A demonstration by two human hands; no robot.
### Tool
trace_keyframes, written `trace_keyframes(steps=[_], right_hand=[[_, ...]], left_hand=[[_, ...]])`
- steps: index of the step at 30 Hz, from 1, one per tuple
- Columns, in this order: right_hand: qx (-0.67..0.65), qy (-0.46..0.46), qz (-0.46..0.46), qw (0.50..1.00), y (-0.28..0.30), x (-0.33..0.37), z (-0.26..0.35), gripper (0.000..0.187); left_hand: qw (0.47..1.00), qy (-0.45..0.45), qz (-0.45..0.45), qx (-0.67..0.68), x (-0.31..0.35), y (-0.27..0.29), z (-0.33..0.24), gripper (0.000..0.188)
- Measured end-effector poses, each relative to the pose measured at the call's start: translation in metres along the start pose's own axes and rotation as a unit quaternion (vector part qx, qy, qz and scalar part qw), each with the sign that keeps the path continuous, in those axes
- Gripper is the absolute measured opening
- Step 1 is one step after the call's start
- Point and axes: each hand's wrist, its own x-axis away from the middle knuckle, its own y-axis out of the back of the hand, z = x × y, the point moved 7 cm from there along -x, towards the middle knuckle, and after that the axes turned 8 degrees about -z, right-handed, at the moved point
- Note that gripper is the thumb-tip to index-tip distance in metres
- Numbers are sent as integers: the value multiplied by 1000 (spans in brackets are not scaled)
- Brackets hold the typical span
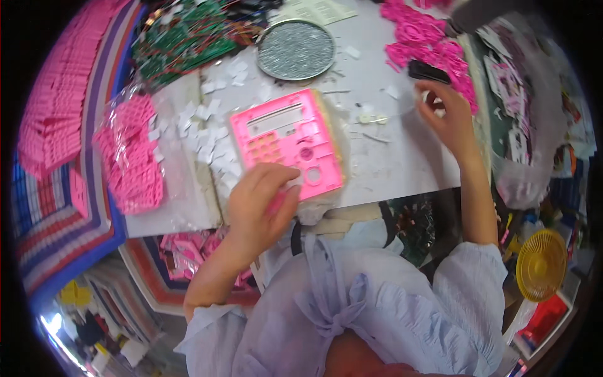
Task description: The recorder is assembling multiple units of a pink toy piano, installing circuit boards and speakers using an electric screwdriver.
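A pink plastic casing (292, 141) with a long slot, a grid of key holes and round openings lies tilted on a padded, plastic-wrapped block (336, 132). My left hand (260, 201) covers its lower left corner, fingers and thumb curled around that part. Over the right side of the table, my right hand (451, 116) is bent with thumb and forefinger tips close together; whatever lies between them is too small to make out. Just beyond those fingertips sits a black oblong object (429, 72). Between hand and casing is a small pale part (372, 118).
A round tray of small metal pieces (296, 50) stands at the back. Green circuit boards with wires (182, 44) are heaped back left. White paper squares (204, 135) lie near bagged pink parts (132, 154). Pink strips (427, 41) pile up back right; a yellow basket (541, 265) stands lower right.
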Motion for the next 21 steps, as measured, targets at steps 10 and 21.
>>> trace_keyframes(steps=[10,21], right_hand=[[-291,291,138,901,-58,67,189,46],[-196,224,9,955,-70,62,190,20]], left_hand=[[801,336,137,477,15,-28,12,19],[989,33,-92,113,13,-4,1,16]])
